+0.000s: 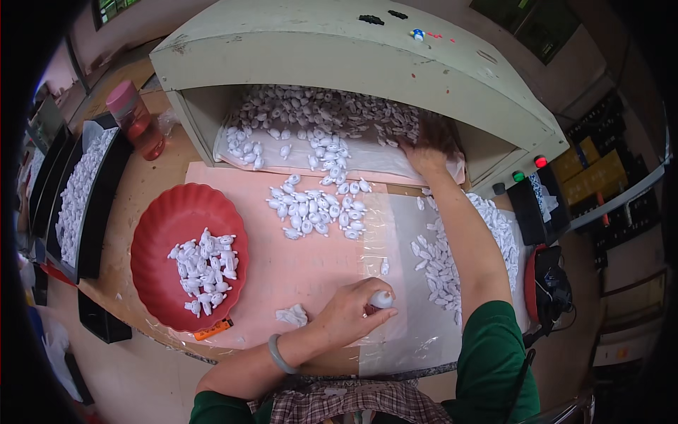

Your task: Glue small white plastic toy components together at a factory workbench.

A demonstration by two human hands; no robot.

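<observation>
My left hand (353, 309) is closed round a small bottle (381, 299) with a whitish top, above the front of the pink mat. My right hand (426, 152) reaches under the hood of a pale box-shaped cabinet (339, 53). Its fingers are in shadow beside a heap of small white plastic figure parts (318, 109), so I cannot make out what they touch. More white figure parts (314, 208) lie grouped on the pink mat (282, 261). Slim white pieces (438, 272) spread beneath and beside my right forearm. One lone white piece (385, 266) rests near my left hand.
A red scalloped bowl (152, 254) with white figures stands at the left. Behind it are a pink-lidded bottle (145, 127) and a black tray (99, 205) of white pieces. Crumpled tissue (292, 315) and an orange lighter-like item (213, 330) lie near the front edge.
</observation>
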